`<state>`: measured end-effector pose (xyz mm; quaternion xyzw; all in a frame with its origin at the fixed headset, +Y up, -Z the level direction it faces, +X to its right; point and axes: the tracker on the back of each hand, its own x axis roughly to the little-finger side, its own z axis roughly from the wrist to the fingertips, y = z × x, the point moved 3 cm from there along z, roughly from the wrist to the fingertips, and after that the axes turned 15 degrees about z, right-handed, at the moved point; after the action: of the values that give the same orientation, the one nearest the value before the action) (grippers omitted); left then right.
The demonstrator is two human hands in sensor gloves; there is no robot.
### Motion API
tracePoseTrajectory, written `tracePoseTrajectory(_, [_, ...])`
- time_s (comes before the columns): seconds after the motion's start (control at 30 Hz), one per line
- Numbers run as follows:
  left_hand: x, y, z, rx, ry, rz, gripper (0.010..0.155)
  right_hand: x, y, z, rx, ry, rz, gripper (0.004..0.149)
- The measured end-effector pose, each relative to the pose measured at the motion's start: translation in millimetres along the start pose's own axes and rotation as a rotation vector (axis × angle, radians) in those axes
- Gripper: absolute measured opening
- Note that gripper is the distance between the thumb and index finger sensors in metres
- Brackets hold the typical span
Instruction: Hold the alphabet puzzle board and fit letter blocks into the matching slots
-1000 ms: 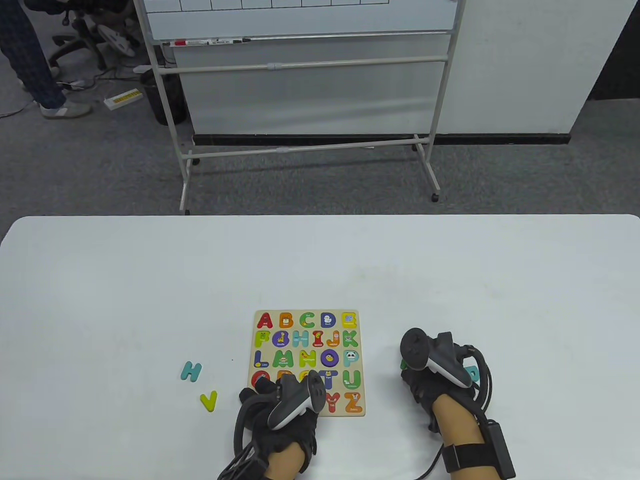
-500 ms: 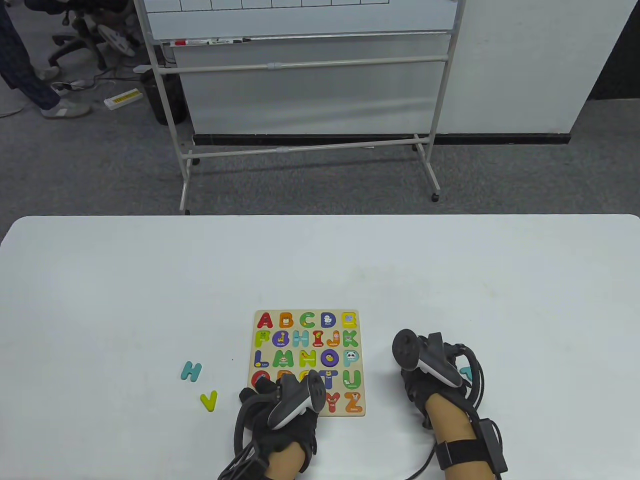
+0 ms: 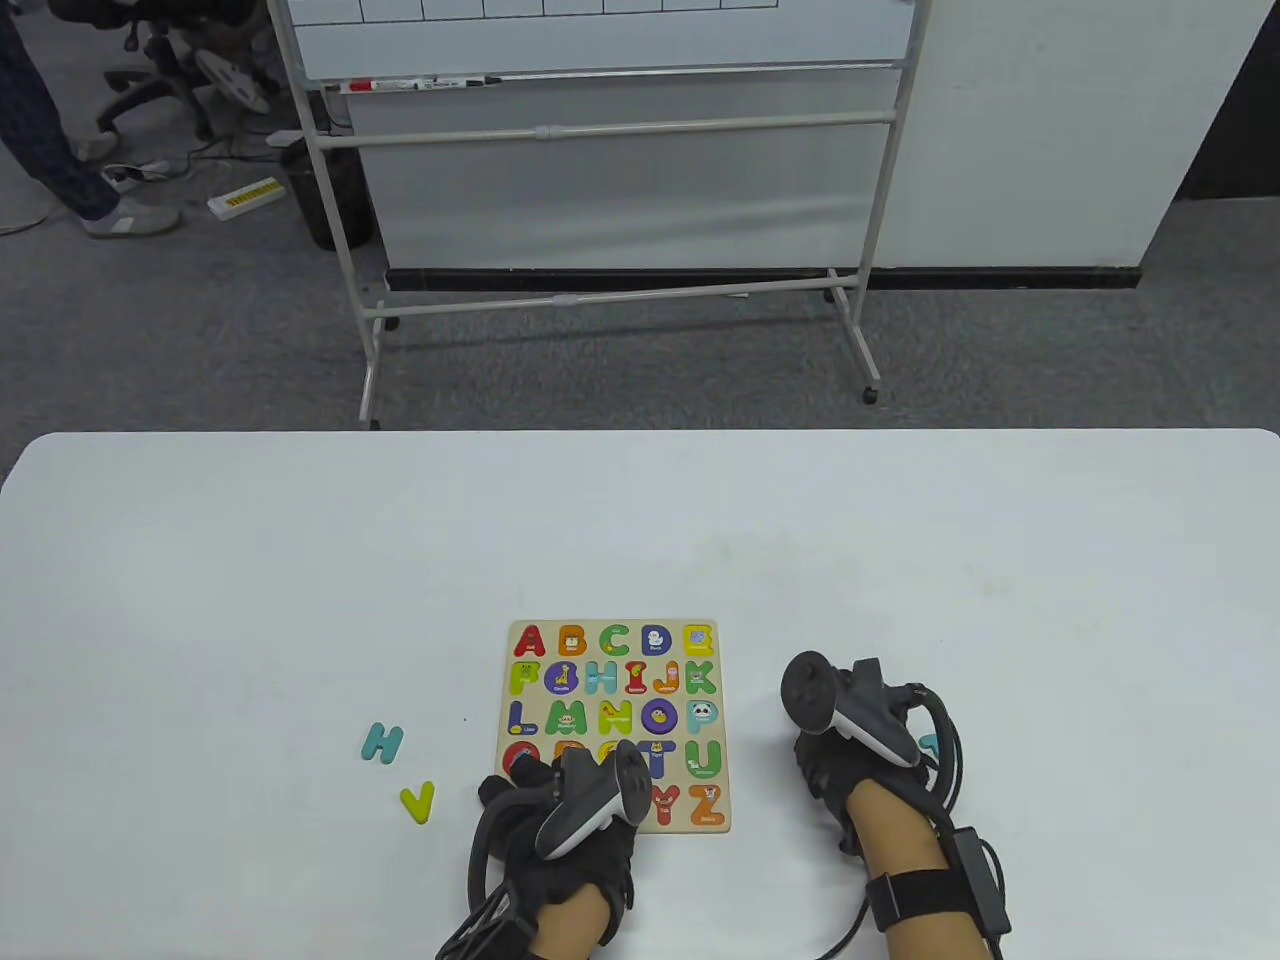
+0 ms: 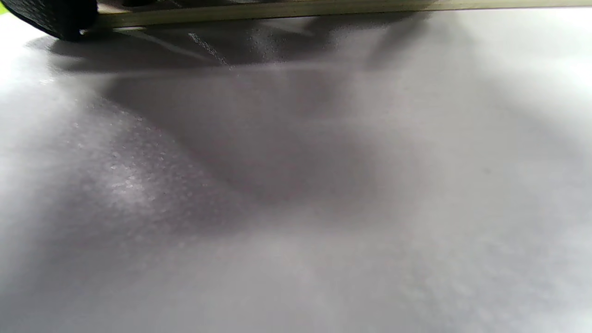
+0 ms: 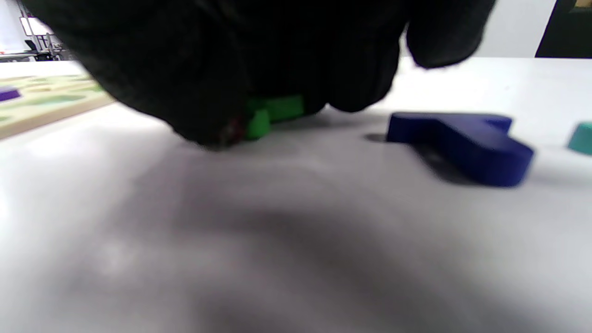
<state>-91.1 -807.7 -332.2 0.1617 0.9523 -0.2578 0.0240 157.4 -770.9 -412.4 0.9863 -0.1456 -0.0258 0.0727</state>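
Observation:
The alphabet puzzle board point(image 3: 612, 628) lies on the white table with most letters seated. My left hand point(image 3: 530, 772) rests on its near left corner and holds it; in the left wrist view one fingertip point(image 4: 55, 18) touches the board's edge point(image 4: 277, 9). My right hand point(image 3: 815, 745) is down on the table just right of the board. In the right wrist view its fingers point(image 5: 208, 83) curl over a green letter block point(image 5: 273, 113) that lies on the table. A dark blue block point(image 5: 462, 143) lies just beside it.
A teal H point(image 3: 382, 742) and a yellow-green V point(image 3: 418, 801) lie loose left of the board. A teal block point(image 3: 930, 743) peeks out right of my right hand, also in the right wrist view point(image 5: 582, 138). A whiteboard stand point(image 3: 610, 200) stands beyond the table.
My right hand has shifted a little left, toward the board, covering more of the teal block behind it. My left hand and the board have not moved.

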Motion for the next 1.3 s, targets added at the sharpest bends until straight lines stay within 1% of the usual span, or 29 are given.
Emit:
tracePoseTrajectory(0.13, [-0.3, 0.1, 0.2, -0.001, 0.0, 0.001, 0.084, -6.7, -4.2, -0.5, 0.037, -0.039, 0.036, 0.063])
tracePoseTrajectory(0.37, [-0.1, 0.4, -0.3, -0.003, 0.005, 0.01, 0.084, -36.2, -9.0, 8.5, 0.075, -0.139, 0.079, 0.064])
tracePoseTrajectory(0.57, [-0.2, 0.4, -0.3, -0.003, 0.008, 0.01, 0.084, -65.1, -0.9, 23.6, 0.079, -0.238, 0.094, 0.063])
tracePoseTrajectory(0.73, [-0.1, 0.4, -0.6, -0.003, 0.008, 0.01, 0.084, -83.6, 6.2, 37.2, 0.058, -0.263, 0.079, 0.063])
tracePoseTrajectory(0.97, [0.1, 0.5, -0.8, -0.006, 0.007, 0.013, 0.084, -88.4, 18.3, 55.1, 0.013, -0.235, 0.093, 0.062])
tracePoseTrajectory(1.3, [-0.1, 0.3, -0.8, -0.002, 0.005, 0.009, 0.084, -85.1, 17.1, 57.2, 0.021, -0.236, 0.128, 0.06])
